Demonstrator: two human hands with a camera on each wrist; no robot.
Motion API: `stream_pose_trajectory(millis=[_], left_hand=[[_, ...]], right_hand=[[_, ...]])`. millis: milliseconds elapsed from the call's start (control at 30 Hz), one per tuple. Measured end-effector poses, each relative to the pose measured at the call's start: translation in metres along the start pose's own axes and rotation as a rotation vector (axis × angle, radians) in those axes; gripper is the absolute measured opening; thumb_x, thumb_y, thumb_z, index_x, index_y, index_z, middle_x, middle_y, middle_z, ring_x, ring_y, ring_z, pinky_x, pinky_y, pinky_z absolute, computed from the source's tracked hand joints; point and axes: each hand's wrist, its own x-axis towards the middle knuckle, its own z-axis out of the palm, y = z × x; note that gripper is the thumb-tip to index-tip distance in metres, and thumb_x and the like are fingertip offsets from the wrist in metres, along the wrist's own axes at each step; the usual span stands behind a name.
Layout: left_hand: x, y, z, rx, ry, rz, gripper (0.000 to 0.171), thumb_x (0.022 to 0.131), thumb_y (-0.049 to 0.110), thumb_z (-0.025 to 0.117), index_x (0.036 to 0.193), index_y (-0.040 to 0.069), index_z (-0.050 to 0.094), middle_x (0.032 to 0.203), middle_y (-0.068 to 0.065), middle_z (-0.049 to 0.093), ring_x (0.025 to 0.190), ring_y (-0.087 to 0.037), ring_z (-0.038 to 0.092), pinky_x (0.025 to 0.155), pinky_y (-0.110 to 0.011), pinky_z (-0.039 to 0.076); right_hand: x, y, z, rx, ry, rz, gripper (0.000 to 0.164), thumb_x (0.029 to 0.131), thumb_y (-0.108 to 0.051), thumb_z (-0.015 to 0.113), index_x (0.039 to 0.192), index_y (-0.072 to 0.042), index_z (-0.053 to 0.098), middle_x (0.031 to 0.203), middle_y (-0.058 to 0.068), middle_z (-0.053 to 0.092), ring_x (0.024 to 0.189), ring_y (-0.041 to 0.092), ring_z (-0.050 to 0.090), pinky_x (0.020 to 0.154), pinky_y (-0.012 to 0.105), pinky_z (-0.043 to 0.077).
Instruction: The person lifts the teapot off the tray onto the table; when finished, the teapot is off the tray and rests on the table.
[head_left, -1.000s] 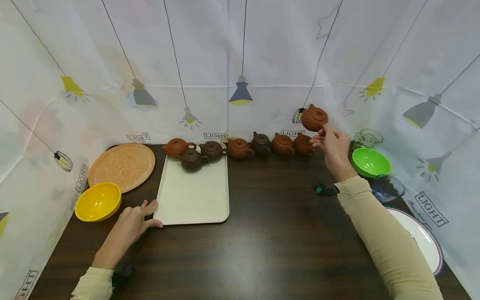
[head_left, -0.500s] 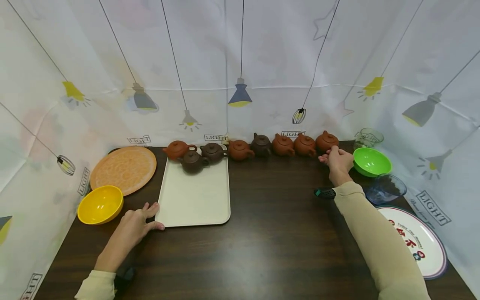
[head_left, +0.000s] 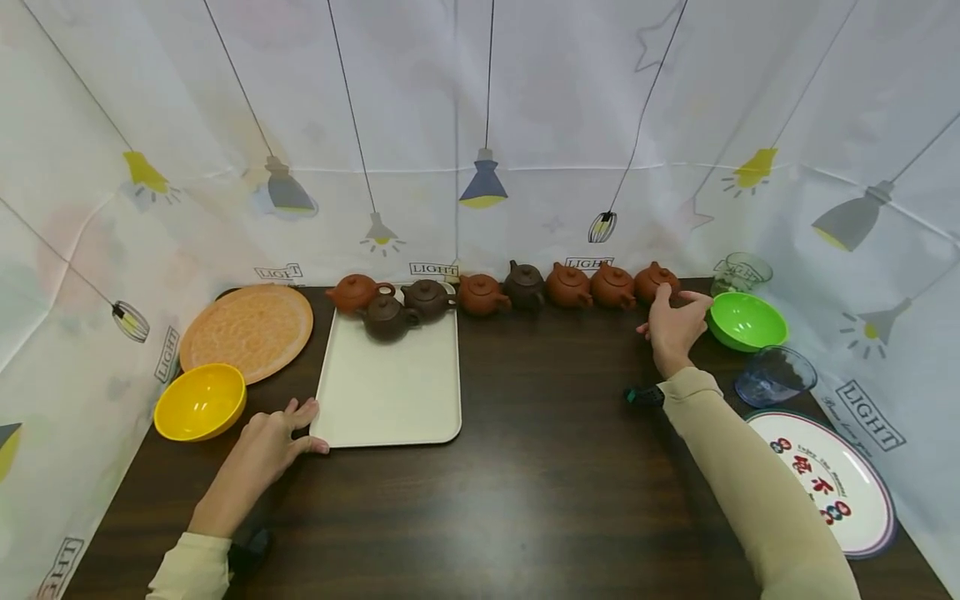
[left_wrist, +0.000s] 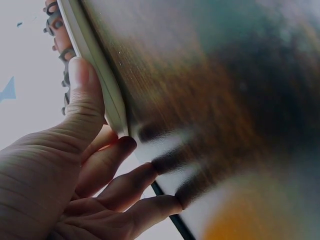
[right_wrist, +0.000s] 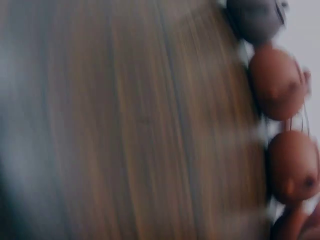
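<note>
My left hand holds the near left corner of the cream tray. In the left wrist view the thumb lies along the tray's rim, while other fingertips touch the dark table. At the tray's far end stand two dark teapots and a reddish-brown teapot. A row of small teapots continues right of it, one of them dark. My right hand is at the rightmost reddish-brown teapot, fingers spread and one touching or nearly touching it. The right wrist view barely shows this hand.
Left stand a yellow bowl and a round orange-tan board. Along the right side are a green bowl, a clear glass, a bluish glass and a white printed plate. A patterned curtain hangs behind the table.
My right hand has lowered the reddish-brown teapot from the air to the right end of the row, then loosened its fingers. The left hand stays at the tray corner.
</note>
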Motion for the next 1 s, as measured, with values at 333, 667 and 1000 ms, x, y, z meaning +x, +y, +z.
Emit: stream_pose_trajectory(millis=[333, 667, 1000], left_hand=[[0.0, 0.002, -0.004, 0.001, -0.008, -0.018, 0.07, 0.077, 0.024, 0.088, 0.136, -0.008, 0.066, 0.132, -0.035, 0.067, 0.122, -0.051, 0.07, 0.092, -0.058, 0.062], [0.001, 0.0, -0.002, -0.001, -0.013, -0.013, 0.068, 0.078, 0.022, 0.089, 0.136, -0.008, 0.066, 0.132, -0.032, 0.068, 0.124, -0.05, 0.07, 0.094, -0.057, 0.061], [0.001, 0.0, -0.001, -0.003, -0.011, -0.018, 0.068, 0.079, 0.022, 0.089, 0.136, -0.006, 0.067, 0.132, -0.031, 0.069, 0.124, -0.049, 0.07, 0.095, -0.057, 0.061]], right_hand=[[-0.086, -0.058, 0.089, 0.081, -0.392, -0.421, 0.025, 0.109, -0.028, 0.061, 0.12, -0.006, 0.064, 0.057, -0.003, 0.062, 0.038, 0.014, 0.055, 0.039, 0.026, 0.043], [-0.184, -0.077, 0.195, -0.06, -1.072, -0.183, 0.045, 0.115, -0.033, 0.053, 0.153, -0.011, 0.051, 0.098, 0.024, 0.074, 0.06, 0.025, 0.071, 0.057, 0.045, 0.061], [-0.21, -0.054, 0.235, -0.166, -1.046, -0.066, 0.045, 0.113, -0.039, 0.054, 0.115, 0.003, 0.069, 0.081, 0.011, 0.07, 0.059, 0.018, 0.071, 0.057, 0.032, 0.063]])
